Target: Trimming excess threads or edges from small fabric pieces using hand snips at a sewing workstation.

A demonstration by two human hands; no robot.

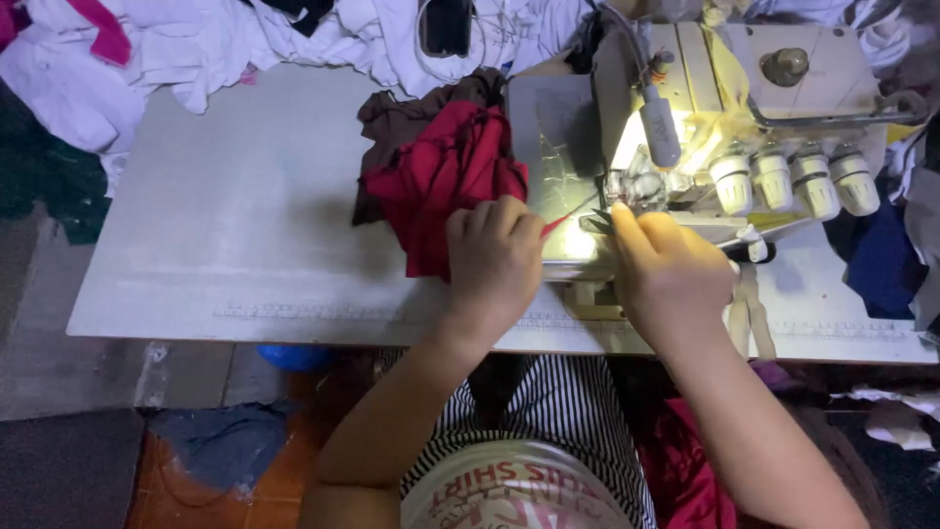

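**Red cloth fed to the lit needle**

Red crumpled fabric lies under the left hand, whose curled fingers pin its edge flat. The right hand pinches small dark snips beside the cream overlock sewing machine. Beyond, the grey worktable carries heaped white garments.

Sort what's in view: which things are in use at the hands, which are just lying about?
In use:
- left hand on the red cloth
- right hand at the needle area of the sewing machine
- lamp lighting that spot

Lying about:
- brown cloth under the red one
- white clothes heaped at the table's far edge
- dark phone on that heap
- grey rag on the floor
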